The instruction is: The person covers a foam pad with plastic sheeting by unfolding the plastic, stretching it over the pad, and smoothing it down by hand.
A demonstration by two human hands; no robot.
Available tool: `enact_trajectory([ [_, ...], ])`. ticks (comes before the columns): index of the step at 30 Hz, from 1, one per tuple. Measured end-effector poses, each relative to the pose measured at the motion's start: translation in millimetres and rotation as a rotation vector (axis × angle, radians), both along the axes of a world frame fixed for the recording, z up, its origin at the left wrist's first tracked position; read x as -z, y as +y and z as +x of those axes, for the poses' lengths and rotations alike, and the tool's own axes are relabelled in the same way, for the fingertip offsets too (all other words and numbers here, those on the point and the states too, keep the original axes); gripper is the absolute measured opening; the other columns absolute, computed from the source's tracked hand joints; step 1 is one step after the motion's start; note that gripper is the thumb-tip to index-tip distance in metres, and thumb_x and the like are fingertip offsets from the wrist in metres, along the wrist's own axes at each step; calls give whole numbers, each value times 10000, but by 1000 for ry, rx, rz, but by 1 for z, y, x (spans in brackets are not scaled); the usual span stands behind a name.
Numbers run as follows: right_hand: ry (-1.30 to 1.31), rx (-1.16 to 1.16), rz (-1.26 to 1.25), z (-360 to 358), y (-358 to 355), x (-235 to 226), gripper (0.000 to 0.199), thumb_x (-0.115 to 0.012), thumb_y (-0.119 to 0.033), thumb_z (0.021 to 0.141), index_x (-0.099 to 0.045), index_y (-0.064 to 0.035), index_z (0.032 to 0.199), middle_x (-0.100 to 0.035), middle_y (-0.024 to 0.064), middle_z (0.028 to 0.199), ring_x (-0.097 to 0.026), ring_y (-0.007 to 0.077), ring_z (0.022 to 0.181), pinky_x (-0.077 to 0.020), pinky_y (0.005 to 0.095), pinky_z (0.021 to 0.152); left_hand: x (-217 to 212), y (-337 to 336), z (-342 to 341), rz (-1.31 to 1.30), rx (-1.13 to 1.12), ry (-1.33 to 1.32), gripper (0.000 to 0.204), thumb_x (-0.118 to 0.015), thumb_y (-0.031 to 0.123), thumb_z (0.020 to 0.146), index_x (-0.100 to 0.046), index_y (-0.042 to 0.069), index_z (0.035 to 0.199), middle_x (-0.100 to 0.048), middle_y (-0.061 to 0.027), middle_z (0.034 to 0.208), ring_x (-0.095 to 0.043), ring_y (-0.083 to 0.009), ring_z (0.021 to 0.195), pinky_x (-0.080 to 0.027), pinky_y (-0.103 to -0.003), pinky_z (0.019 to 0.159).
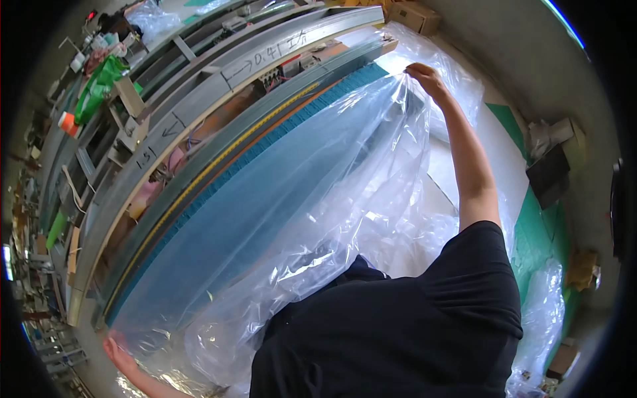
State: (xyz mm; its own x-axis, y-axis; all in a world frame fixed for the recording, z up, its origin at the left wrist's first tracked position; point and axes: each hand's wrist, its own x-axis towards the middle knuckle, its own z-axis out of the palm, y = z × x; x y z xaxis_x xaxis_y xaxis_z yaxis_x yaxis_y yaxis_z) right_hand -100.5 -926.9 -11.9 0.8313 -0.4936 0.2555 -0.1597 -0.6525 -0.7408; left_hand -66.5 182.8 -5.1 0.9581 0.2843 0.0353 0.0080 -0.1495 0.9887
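A wide transparent plastic sheet [312, 192] is stretched between my two hands, falling in shiny folds toward my body. My right hand [426, 78], arm reaching far out, pinches its edge at the upper right. At the lower left, my left hand [119, 355] is closed at the opposite end of the sheet; its fingertips are small and partly blurred by the film. Beneath the film lies a long blue-teal surface [225, 229], its far side edged with a ribbed teal strip [275, 131]. The sheet partly covers this surface.
Beyond the strip runs a long machine frame with a yellow measuring strip [219, 156] and a grey metal beam [192, 109] bearing handwritten marks. A green bag [99, 89] hangs at the far left. Right of me are more plastic film [541, 325], green flooring [537, 229] and cardboard boxes [413, 16].
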Motion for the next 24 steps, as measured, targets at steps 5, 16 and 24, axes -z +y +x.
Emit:
enact_trajectory([
  [5, 134, -205, 322, 21, 30, -25, 307, -579, -315, 843, -624, -90, 1047, -619, 20, 931, -566, 158, 857, -465, 300, 791, 9, 45, -3, -30, -231, -13, 245, -571, 246, 891, -493, 72, 1045, -553, -83, 1085, -524, -214, 988, -420, -377, 876],
  [16, 431, -325, -33, 38, 54, -37, 219, -634, -233, 824, -679, -78, 973, -639, 10, 853, -539, 93, 737, -445, 232, 657, 17, 56, -21, 55, -285, -100, 355, -610, 264, 859, -496, 34, 1104, -558, -118, 1067, -535, -219, 972, -417, -348, 857],
  [24, 149, -313, 590, 26, 59, -37, 205, -652, -222, 825, -673, -61, 950, -637, -5, 830, -579, 98, 771, -471, 215, 703, 33, 99, -53, 288, -249, -132, 333, -614, 252, 855, -522, 22, 1078, -564, -78, 987, -527, -186, 902, -428, -317, 793],
])
